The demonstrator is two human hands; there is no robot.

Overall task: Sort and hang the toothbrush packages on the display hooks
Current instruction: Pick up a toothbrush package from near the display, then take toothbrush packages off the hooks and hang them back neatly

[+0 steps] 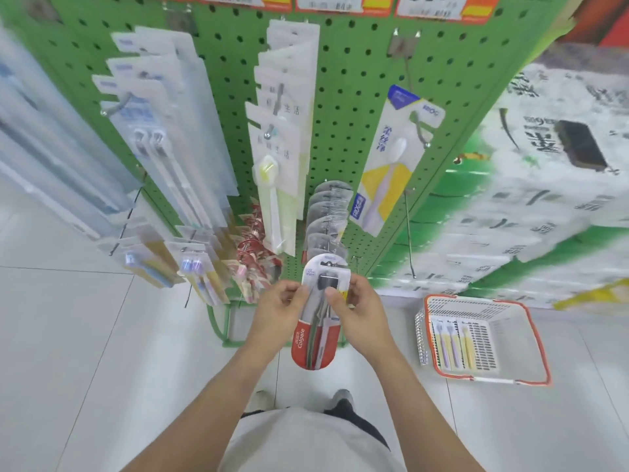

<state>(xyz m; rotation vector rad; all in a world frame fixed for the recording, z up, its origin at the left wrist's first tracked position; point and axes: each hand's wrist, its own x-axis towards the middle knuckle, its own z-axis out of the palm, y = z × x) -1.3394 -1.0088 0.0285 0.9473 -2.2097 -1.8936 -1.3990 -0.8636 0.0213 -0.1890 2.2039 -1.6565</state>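
Hands first: both are on one Colgate toothbrush package (315, 318), a red-bottomed blister pack held upright in front of the green pegboard (340, 107). The left hand (282, 311) grips its left edge with the fingers curled round it, and the right hand (357, 311) grips the right edge, thumb pinching across the front near the black brush heads. The top of the pack sits right at the lowest of a row of matching grey-backed packs (328, 216) stacked along one hook, but I can't tell whether its hole is actually on the hook or just beside it.

Up on the board, a yellow-and-white toothbrush package (384, 172) hangs tilted from a hook on the right side, and below it there's a bare hook (410, 233) sticking out. In the middle hangs a stack of white packs with a pale green brush (272, 199) in the front one. To the left is a bunch of clear twin-brush packs (163, 144), and lower down some smaller packs with purple brush heads (194, 270). Everything at the far left is too blurred to make out.

On the white tile floor (68, 335) to the right sits a white basket with an orange rim (537, 349). Inside it lies a pack of pastel toothbrushes (452, 342), flat against the left side of the basket.
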